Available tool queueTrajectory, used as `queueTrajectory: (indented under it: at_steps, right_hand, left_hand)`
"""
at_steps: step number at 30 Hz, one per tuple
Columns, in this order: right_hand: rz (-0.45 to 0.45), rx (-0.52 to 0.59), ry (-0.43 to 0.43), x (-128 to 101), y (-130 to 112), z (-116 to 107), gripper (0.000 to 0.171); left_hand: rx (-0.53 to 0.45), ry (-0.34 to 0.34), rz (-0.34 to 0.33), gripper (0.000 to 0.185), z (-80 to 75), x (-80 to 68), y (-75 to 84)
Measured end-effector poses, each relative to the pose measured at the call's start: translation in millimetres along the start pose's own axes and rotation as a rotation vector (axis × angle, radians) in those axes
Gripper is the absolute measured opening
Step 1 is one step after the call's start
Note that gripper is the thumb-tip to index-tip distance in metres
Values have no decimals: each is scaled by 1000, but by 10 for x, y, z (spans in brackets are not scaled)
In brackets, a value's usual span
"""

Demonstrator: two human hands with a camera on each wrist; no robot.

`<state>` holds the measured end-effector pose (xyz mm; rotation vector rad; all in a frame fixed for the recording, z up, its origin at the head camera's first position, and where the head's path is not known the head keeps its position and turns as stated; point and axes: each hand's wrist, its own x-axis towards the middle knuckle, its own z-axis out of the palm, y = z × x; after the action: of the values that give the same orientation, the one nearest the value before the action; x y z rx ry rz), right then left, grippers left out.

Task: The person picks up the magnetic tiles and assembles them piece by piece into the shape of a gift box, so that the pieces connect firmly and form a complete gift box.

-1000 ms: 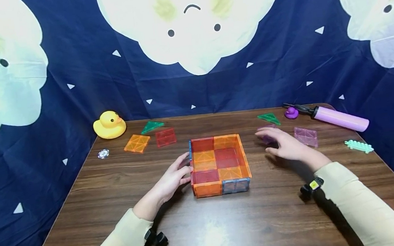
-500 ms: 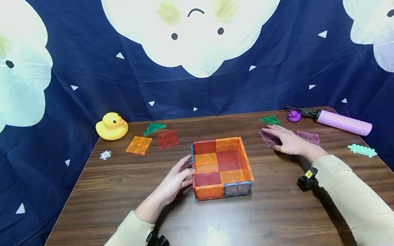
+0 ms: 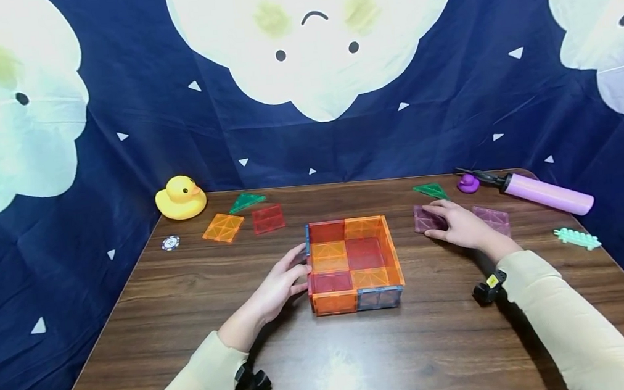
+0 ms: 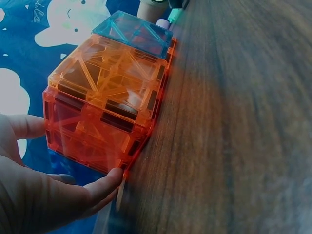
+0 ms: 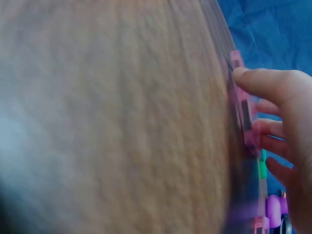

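An open-topped box of translucent magnetic tiles (image 3: 335, 303) stands mid-table, with orange, red and blue walls and a red-and-orange checkered floor. My left hand (image 3: 272, 290) rests at its left side, the fingers spread and touching the wall. In the left wrist view, fingertips (image 4: 115, 176) touch the edge of a red wall tile (image 4: 80, 127). Right of the box, my right hand (image 3: 461, 226) pinches a purple magnetic tile (image 3: 421, 219) low at the tabletop. The right wrist view shows the thumb on one edge of that tile (image 5: 246, 117) and fingers behind it.
Back left are a yellow duck (image 3: 181, 198), a poker chip (image 3: 171, 242), and orange (image 3: 223, 227), red (image 3: 268, 218) and green (image 3: 247, 201) tiles. To the right lie another purple tile (image 3: 493, 219), a green triangle (image 3: 430, 191), a purple duck (image 3: 468, 183), a pump (image 3: 548, 193) and a mint toy (image 3: 577, 238).
My right hand has come down onto the purple tile and taken hold of it; the tile has turned to lie straighter. My left hand has stayed against the box. The head view has shifted slightly.
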<state>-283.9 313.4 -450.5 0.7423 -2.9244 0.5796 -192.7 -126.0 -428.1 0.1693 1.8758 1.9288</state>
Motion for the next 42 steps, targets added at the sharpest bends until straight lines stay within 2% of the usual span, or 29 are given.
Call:
queueTrajectory:
  at_steps: [7, 13, 16, 20, 26, 34, 42]
  right_hand:
    - [56, 120, 137, -45, -120, -3, 68]
    - [42, 218, 182, 53, -434, -138, 65]
    - [4, 242, 170, 123, -655, -224, 64]
    - [-81, 217, 136, 235, -968, -310, 65]
    - [-202, 216, 55, 423, -1419, -318, 67]
    - [-238, 152, -78, 645, -1853, -143, 70]
    - [-237, 81, -145, 794, -2067, 14, 70]
  left_hand:
    - [-20, 2, 13, 68, 17, 5, -19]
    - [-42, 6, 19, 67, 2, -5, -24]
    - [-46, 6, 19, 67, -4, -9, -27]
    - [-42, 7, 23, 66, -1, -9, -24]
    - [-32, 9, 29, 65, 9, 12, -27]
    - [-46, 18, 29, 66, 11, 5, -33]
    - [-40, 18, 41, 66, 18, -8, -28]
